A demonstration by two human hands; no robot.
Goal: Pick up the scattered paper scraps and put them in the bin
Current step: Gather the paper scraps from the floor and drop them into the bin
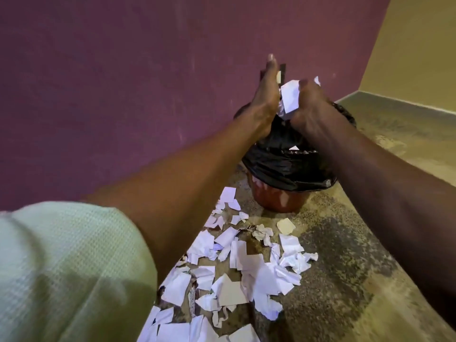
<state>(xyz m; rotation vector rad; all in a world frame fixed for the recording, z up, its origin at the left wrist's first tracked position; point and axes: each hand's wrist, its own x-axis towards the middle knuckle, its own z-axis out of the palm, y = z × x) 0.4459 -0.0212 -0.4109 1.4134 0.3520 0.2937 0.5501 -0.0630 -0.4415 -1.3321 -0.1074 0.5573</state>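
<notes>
A red bin (pixel 281 198) lined with a black bag (pixel 283 166) stands on the floor against the purple wall. Both my hands are raised together above its mouth. My left hand (pixel 261 102) and my right hand (pixel 313 104) press a bunch of white paper scraps (pixel 289 97) between them. One small white scrap (pixel 294 147) lies inside the bag. Several torn white paper scraps (pixel 237 270) are scattered on the floor in front of the bin, reaching toward the bottom edge of the view.
The purple wall (pixel 123 82) runs along the left and behind the bin. A yellow wall (pixel 419 58) meets it at the right corner. The mottled concrete floor (pixel 345 280) stretches right of the scraps. My pale green sleeve (pixel 61 272) fills the lower left.
</notes>
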